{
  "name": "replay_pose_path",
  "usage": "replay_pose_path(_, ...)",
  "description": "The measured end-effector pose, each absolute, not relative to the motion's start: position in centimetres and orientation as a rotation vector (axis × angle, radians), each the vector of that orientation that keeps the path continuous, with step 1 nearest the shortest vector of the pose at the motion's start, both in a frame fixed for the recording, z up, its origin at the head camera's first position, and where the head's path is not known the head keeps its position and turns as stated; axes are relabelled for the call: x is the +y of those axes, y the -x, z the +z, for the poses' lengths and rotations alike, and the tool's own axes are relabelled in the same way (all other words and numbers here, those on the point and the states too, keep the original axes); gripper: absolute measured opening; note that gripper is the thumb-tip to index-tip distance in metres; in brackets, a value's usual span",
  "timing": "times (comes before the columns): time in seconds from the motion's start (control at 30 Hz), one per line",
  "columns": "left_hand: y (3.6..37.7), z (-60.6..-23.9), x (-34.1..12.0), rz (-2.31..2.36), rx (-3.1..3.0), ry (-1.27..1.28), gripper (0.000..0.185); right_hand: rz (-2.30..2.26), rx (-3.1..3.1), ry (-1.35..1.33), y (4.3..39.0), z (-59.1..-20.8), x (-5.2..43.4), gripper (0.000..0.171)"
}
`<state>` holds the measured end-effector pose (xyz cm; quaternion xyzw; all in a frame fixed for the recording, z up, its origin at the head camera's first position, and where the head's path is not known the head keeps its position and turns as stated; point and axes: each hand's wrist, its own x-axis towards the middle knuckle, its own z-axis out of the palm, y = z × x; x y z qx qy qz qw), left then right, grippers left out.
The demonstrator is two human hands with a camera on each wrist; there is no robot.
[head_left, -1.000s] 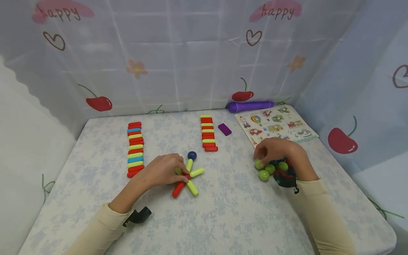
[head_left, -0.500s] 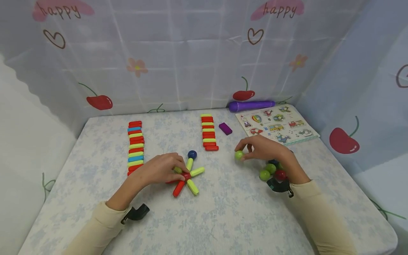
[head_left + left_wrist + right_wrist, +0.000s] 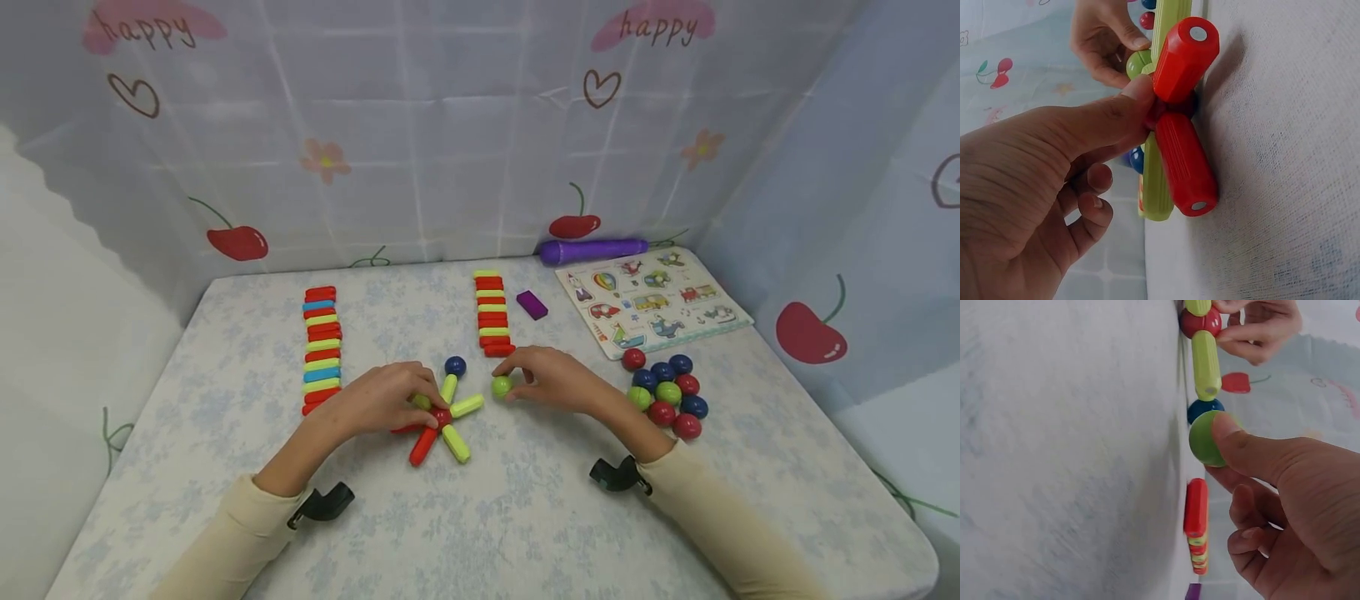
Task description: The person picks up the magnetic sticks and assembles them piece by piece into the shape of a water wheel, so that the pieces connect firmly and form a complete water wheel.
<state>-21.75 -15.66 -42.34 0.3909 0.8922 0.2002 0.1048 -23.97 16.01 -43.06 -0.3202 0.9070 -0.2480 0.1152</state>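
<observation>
Sticks joined in a star lay on the table, red and green arms spreading from a red ball at the hub, a blue ball capping its far arm. The left hand rested on the star's left side, fingers curled and thumb pressed to the hub, apparently steadying it. Just right of the star, the right hand pinched a green ball between thumb and fingers, close to the tip of a green arm, wrist low over the table. Farther right sat a cluster of balls. Beyond the star stood two rows of spare sticks, a purple block and a picture board.
</observation>
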Motion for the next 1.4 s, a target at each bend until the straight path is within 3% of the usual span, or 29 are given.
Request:
replay_pose_path(0.6,21.7,-42.5,-15.6,0.566,2.661,-1.169,0.021,-0.755,2.722,0.900,23.3,-42.8,15.9,0.040)
replay_pose_path(1.1,21.6,-42.6,-15.7,0.631,2.657,-1.155,0.020,-0.847,2.993,0.701,23.6,-40.9,28.8,0.027)
replay_pose_path(1.4,21.5,-42.7,-15.5,0.643,2.670,-1.120,0.019,-0.725,3.033,0.483,22.8,-41.5,33.0,0.033)
